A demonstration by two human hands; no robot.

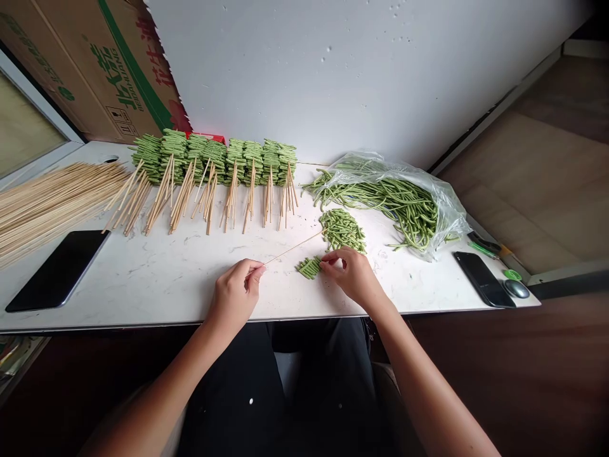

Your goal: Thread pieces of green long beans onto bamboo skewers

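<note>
Far left, a pile of bare sticks (pixel 52 203) is laid on the desk (pixel 166 279), with a dark tablet (pixel 59 270) flat in front of it and a cardboard box (pixel 95 63) leaned on the wall behind. Finished bean skewers (pixel 214 171) are stacked in a line along the back, sticks pointing toward the person.

The left hand (pixel 235 289) is closed in a pinch on the blunt end of a single skewer (pixel 295 246). The skewer is held low over the desk and angled up and to the right, its tip near the cut bean pile (pixel 342 230). The bean row (pixel 309 266), a short line of cut pieces, is set on the desk just below the skewer. It is pressed and gripped at its right end by the curled fingers of the right hand (pixel 352 273).

Further right, uncut long beans (pixel 399 197) are spilled from a clear bag, and a phone (pixel 483 278) is placed near the desk edge.

Risks, as judged: the right fingertips are close to the skewer's line, so a prick is possible if the tip slips off a round piece. The bean row could be scattered if pressure is uneven. The thin skewer could be bent or snapped if pushed from so far back.
</note>
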